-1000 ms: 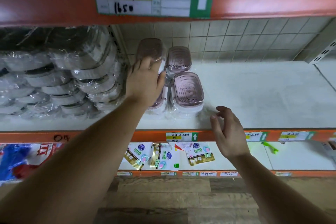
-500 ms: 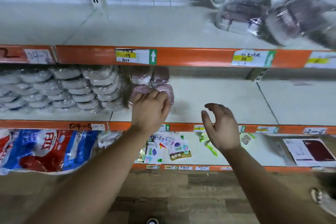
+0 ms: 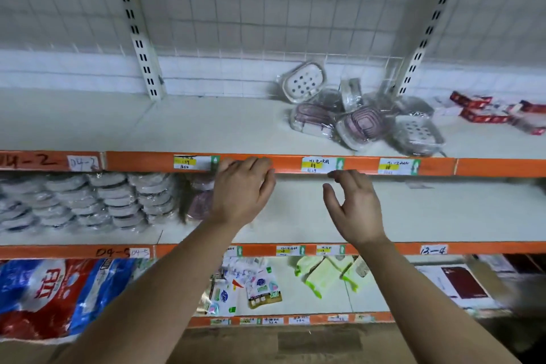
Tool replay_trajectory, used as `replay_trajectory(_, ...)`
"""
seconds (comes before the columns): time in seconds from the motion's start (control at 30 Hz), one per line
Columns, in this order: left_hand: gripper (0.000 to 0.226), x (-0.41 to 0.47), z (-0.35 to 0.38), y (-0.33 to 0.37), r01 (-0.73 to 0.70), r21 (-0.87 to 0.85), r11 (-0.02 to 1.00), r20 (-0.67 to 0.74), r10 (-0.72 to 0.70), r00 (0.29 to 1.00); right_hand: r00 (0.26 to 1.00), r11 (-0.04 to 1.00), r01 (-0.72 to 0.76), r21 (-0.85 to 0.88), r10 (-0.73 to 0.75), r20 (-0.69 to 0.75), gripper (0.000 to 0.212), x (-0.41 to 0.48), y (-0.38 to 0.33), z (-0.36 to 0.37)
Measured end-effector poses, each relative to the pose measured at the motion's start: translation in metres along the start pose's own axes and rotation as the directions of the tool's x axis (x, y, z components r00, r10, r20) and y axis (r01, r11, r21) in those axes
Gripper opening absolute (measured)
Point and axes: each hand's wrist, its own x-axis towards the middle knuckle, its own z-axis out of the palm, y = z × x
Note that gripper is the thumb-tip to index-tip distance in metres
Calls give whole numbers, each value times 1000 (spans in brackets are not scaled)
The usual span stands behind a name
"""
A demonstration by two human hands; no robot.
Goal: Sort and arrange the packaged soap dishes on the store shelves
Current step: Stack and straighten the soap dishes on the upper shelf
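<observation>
A loose heap of packaged soap dishes [image 3: 359, 115], pink-lidded and clear white ones, lies on the upper shelf [image 3: 206, 127] right of centre. On the middle shelf, a few pink packaged soap dishes [image 3: 199, 201] stand next to stacked grey wrapped dishes [image 3: 88, 201]. My left hand [image 3: 242, 189] hovers in front of the pink ones, fingers relaxed, holding nothing, its fingertips at the orange shelf edge. My right hand [image 3: 353, 207] is raised beside it, fingers loosely curved, also holding nothing.
Red boxes [image 3: 484, 111] lie at the upper shelf's far right. The lower shelf holds a blue-red bag [image 3: 56, 295], small sachets [image 3: 251, 289], green packets [image 3: 325, 272] and a dark booklet [image 3: 461, 281]. Orange shelf edges [image 3: 295, 164] carry price labels.
The view has tilted up from the middle shelf to take in the upper shelf. My left hand came off the pink dishes and rose to the shelf edge; my right hand rose too.
</observation>
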Motion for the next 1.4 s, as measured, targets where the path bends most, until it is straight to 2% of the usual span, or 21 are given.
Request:
replay_trajectory(0.17,32,37,9,-3,7,-2,1000,5,-7,1000,999,1000,16,-4,-16,-41,27,30,13,-8)
replay_trajectory(0.33,34,74,44,0,-6,-75,997,70,11,998,999,998,-7,-61,5,-34,33,57,36,-9)
replay_trajectory(0.6,36,134,102,5,-52,-148,988,82,65,995,993,985,-75,-153,59,-106,23,107,70,-4)
replay_trajectory(0.7,37,153,119,4,-72,-161,984,75,85,994,982,959,-158,-234,129,-135,36,123,75,1)
replay_trajectory(0.83,35,162,140,-8,-105,-169,980,49,114,992,954,899,-286,-333,300,-9,65,143,78,7)
replay_trajectory(1.0,34,162,159,-13,-45,-194,980,28,52,998,900,869,-381,-315,427,91,56,154,76,14)
replay_trajectory(1.1,36,162,160,-11,-95,-204,974,47,107,993,890,859,-378,-346,439,118,53,155,75,16)
replay_trajectory(1.27,39,162,161,-11,-122,-203,972,70,138,988,906,891,-359,-277,404,123,42,156,80,10)
replay_trajectory(1.4,46,162,165,-13,-102,-194,976,128,129,983,920,911,-347,-220,377,106,59,151,79,-4)
